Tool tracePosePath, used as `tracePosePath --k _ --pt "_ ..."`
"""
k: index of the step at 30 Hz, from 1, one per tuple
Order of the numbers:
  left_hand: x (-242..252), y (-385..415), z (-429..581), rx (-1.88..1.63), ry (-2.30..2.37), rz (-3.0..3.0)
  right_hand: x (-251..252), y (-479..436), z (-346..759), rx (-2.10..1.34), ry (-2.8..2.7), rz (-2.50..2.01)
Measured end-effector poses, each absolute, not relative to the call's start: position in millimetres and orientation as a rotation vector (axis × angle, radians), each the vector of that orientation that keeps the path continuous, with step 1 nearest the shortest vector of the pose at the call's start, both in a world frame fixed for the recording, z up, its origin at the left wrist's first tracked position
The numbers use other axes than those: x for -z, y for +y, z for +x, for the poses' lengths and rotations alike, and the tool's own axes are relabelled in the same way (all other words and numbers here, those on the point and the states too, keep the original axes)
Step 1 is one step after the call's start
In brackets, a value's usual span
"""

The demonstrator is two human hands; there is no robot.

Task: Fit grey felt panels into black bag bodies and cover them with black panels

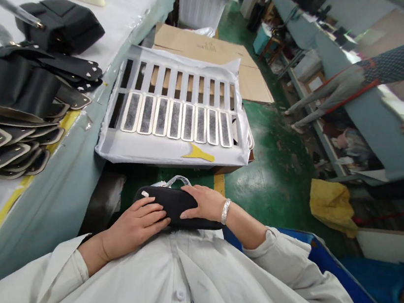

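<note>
A small black bag (176, 200) rests against my shirt front, at the bottom centre of the head view. My left hand (135, 226) lies over its left part, fingers close together and pressed on the black surface. Around its right end is my right hand (205, 204), thumb on the near face and fingers over the far edge. Clear plastic wrap (178, 179) sticks up from the bag's far side, and a small white bit (145, 194) shows at its left. The bag's underside is hidden.
Ahead stands a white-covered slotted board (142, 149) bearing a row of dark, pale-edged strips (173, 120) and a yellow flat piece (199, 153). Black bags (62, 26) and stacked black panels (3, 143) fill the left table. Cardboard (206, 46) lies behind; a person (349, 80) is at right.
</note>
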State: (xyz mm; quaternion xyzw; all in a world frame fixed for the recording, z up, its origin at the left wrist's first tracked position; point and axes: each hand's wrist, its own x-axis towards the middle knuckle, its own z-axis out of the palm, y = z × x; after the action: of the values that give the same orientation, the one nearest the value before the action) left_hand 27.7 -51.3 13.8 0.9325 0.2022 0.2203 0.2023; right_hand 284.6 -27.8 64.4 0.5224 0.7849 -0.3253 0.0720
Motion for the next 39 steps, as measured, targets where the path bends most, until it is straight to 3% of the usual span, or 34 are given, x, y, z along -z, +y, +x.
tracePosePath --k 9,18,31,39 --pt "-21.2 -48.4 36.8 -0.583 0.506 2.745 -60.3 -36.6 336.4 1.087 2.269 1.623" --pt "-30.9 -29.1 92.4 -0.318 0.756 2.638 -51.8 -47.1 353.8 1.363 2.363 1.741" --pt "-33.0 -24.0 99.6 -0.346 0.88 2.596 -38.9 -49.9 355.7 1.396 2.656 1.719" --pt "-33.8 -23.0 100.7 -0.316 0.892 2.579 -36.2 -38.8 351.1 1.591 2.543 1.729"
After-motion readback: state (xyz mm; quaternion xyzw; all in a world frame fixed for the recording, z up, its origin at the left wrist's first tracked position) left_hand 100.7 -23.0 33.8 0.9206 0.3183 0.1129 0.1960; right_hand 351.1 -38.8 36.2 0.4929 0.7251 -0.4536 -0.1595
